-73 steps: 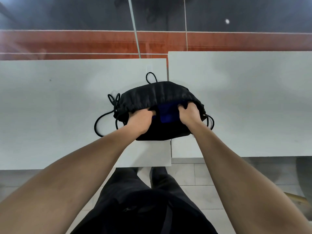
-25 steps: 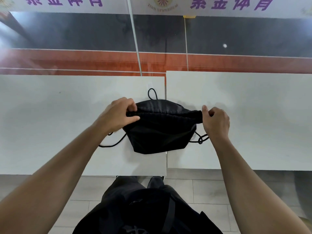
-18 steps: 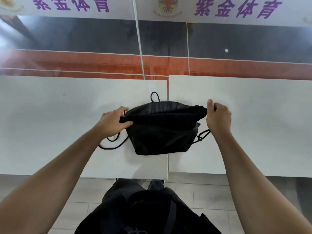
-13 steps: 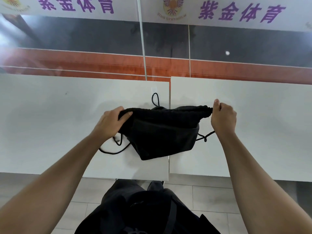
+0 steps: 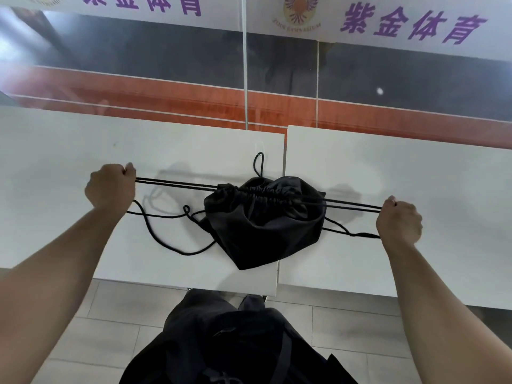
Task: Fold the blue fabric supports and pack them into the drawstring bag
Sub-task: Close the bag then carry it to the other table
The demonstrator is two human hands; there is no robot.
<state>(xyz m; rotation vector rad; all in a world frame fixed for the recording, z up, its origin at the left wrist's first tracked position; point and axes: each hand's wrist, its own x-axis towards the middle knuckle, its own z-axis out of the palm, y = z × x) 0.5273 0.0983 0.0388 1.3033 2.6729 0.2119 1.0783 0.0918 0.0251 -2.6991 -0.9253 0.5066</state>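
Observation:
The black drawstring bag [image 5: 263,223] lies on the seam between two white tables, its mouth gathered tight into a ruffled band. Taut black cords run out of both ends of that band. My left hand [image 5: 110,185] is fisted on the left cords [image 5: 177,183], far out to the left. My right hand [image 5: 399,218] is fisted on the right cords [image 5: 354,205], far out to the right. Slack cord loops [image 5: 166,239] lie on the table below the left side. No blue fabric is visible; it is hidden inside the bag.
The left white table [image 5: 55,167] and the right white table [image 5: 415,167] meet at a narrow gap. Behind them is a glass wall with an orange band and a banner with purple characters. My dark trousers and grey floor tiles show below the tables' front edge.
My hands left the bag's rim, took the cords and pulled far apart sideways. The mouth, open with blue fabric showing 2.9 s ago, is now cinched shut.

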